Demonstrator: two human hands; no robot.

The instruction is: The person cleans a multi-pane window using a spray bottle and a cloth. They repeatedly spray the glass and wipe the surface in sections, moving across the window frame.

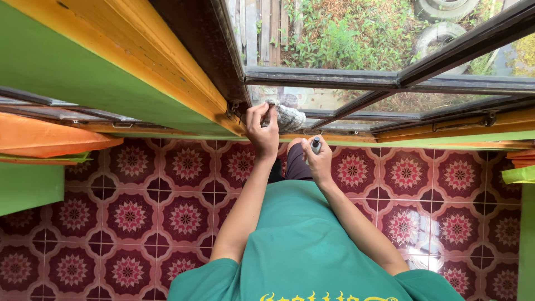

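Two hands up at a window, seen from above. Left hand (pixel 263 127) is closed around a bunched cloth (pixel 287 116), pressing it vs. the lower part of the window pane (pixel 312 98), right by the dark window frame (pixel 320 76). Cloth is whitish-grey w/ a knit or waffle texture, crumpled; only the part sticking out past the fingers shows, the rest is hidden in the grip. Right hand (pixel 319 161) sits just below and to the right, near the sill, its grip closed on a small bottle (pixel 316 145): dark cap or nozzle on top, pale body mostly covered by the fingers, so shape below the top can't be told. Bottle and cloth are near each other but not touching.

No packages or signs on the wall or floor. Only label-like thing is yellow lettering on the front of the person's green shirt (pixel 304 245), at the bottom edge of the view, cut off.

Window frame is dark, worn metal or wood, w/ several bars crossing; through the glass, green plants (pixel 345 39) and old tires (pixel 440 33) outside. Orange-yellow wooden trim (pixel 139 56) runs along the green wall (pixel 61 72) at left. Orange and green fabric (pixel 50 142) hangs at far left. Floor tiles (pixel 131 214) are dark red w/ pink star-flower patterns.
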